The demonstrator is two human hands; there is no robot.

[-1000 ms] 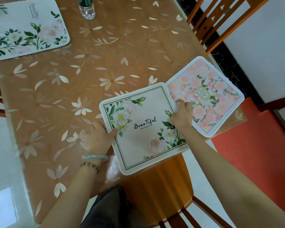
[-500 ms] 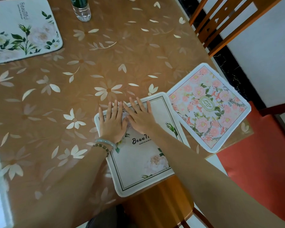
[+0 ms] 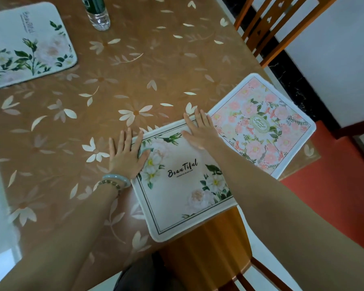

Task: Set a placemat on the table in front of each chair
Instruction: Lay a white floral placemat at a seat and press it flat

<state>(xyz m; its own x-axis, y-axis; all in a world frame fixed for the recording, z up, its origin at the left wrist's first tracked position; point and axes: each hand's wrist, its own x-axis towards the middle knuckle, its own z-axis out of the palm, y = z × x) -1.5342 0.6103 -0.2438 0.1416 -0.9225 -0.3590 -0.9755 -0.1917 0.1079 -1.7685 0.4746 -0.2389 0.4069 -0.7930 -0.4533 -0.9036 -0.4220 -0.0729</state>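
A cream placemat (image 3: 183,185) with white flowers and the word "Beautiful" lies at the near table edge, its near corner hanging over the edge above a wooden chair seat (image 3: 206,248). My left hand (image 3: 126,156) lies flat, fingers spread, on the mat's far left corner and the table beside it. My right hand (image 3: 200,131) presses flat on the mat's far right corner. A pink floral placemat (image 3: 261,127) lies to the right, touching the cream one. Another cream floral placemat (image 3: 27,47) sits at the far left.
The table (image 3: 114,91) has a brown cloth with pale petals under glass. A clear bottle (image 3: 97,13) stands at the far edge. A wooden chair back (image 3: 269,28) is at the upper right and a red chair seat (image 3: 334,185) at the right.
My hands slid apart from the middle of the cream placemat to its two far corners. The mat now lies a little farther onto the table.
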